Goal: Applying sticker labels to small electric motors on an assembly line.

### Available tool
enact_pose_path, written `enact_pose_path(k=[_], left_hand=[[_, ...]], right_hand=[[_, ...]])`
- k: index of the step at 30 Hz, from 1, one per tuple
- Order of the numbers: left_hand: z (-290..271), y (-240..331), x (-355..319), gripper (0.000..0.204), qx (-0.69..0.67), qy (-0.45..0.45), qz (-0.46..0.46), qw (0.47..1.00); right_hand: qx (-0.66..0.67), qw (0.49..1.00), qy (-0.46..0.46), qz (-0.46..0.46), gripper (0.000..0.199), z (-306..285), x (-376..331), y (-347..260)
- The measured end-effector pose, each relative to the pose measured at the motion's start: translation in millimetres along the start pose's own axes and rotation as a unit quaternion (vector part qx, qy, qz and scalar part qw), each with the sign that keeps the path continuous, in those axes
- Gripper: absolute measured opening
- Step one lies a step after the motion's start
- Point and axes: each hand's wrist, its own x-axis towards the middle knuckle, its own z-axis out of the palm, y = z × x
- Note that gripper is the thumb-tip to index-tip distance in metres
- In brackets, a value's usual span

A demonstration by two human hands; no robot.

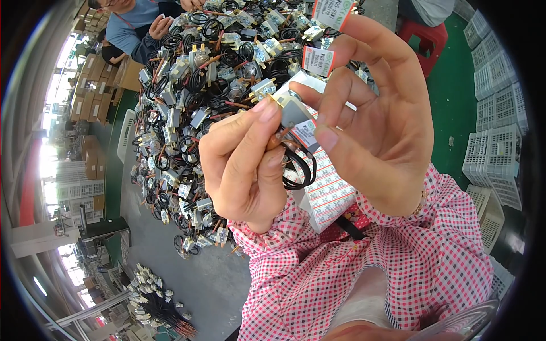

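Grey table [207,284], left hand [243,165] pinching component [290,112], right hand [392,122] curled.

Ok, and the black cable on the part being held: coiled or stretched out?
Coiled: the black cable hangs in loops below the grey part, beside the left hand.

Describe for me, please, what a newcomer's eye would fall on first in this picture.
Probably the two hands in the middle: the left hand holds a small gray box with black wire, and the right hand carries stickers on its fingers. Beyond them, a big heap of metal parts and coiled wires covers much of the gray table. A red stool stands out at upper right.
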Motion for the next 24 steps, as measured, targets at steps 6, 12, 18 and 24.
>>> enact_pose_path(k=[6, 12, 18, 24], left_hand=[[2, 1, 0, 0.024, -0.004, 0.001, -0.005, 1.0], [0, -1, 0, 0.024, -0.01, 0.006, 0.008, 1.0], [3, -2, -2, 0.023, -0.014, 0.005, -0.004, 1.0], [2, 0, -1, 0.023, -0.018, 0.014, -0.009, 1.0]], right_hand=[[0.034, 0.994, -0.026, -0.104, 0.071, -13, 5, 31], [0.033, 0.994, -0.025, -0.102, 0.071, -10, 5, 31], [0.032, 0.995, -0.019, -0.094, 0.072, -12, 5, 33], [0.042, 0.993, -0.027, -0.107, 0.072, -11, 6, 34]])
